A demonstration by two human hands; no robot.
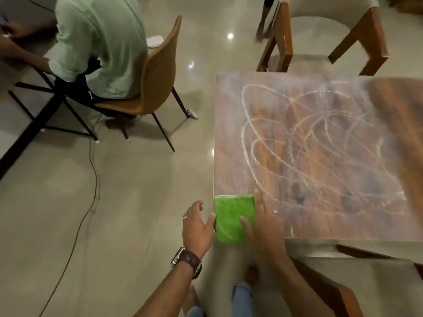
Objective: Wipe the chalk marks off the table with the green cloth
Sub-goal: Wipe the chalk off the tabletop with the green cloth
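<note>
Chalk marks (pixel 304 143), pale looping ovals scrawled over one another, cover most of the dark brown wooden table (pixel 389 106) that fills the right half of the frame. A folded bright green cloth (pixel 232 216) lies at the table's lower left corner, its left and bottom edges hanging slightly past the tabletop. The right hand (pixel 266 227) lies flat along the cloth's right side, fingers straight and pointing up the frame, thumb resting on the green fabric. The left hand (pixel 198 227), wearing a brown leather-strapped wristwatch (pixel 187 260) and a ring, hangs just off the table's edge over the floor; its fingers are relaxed and slightly spread, thumb tip touching the cloth's left edge, gripping nothing.

In the upper left of the frame, a person in a pale green shirt (pixel 100 42) sits on a tan moulded chair with thin dark legs (pixel 155 72), back to the camera. A black cable (pixel 91 179) snakes down the glossy beige tiled floor (pixel 126 202) at the left. A wooden chair with a cream cushion (pixel 327 24) stands at the upper right, beyond the table, and another wooden seat (pixel 332 287) shows at the lower right.
</note>
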